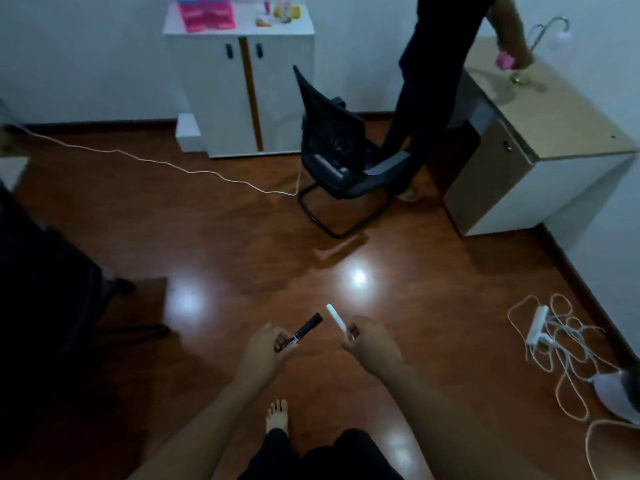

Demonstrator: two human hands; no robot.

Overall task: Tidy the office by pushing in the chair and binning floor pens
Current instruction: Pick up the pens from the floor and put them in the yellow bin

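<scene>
My left hand [265,348] grips a black pen [306,329] that points up and to the right. A white pen [336,318] sticks up and to the left from my right hand [369,341]. Both hands hover above the wooden floor, close together in the lower middle of the view. A black mesh office chair [336,157] stands out on the floor, apart from the beige desk [554,123] at the upper right. No bin is in view.
Another person in dark clothes [426,81] stands between the chair and the desk. A white cabinet [242,88] stands by the far wall. A white cable [156,161] crosses the floor; a power strip with tangled cords [543,327] lies right. Dark furniture [41,289] fills the left.
</scene>
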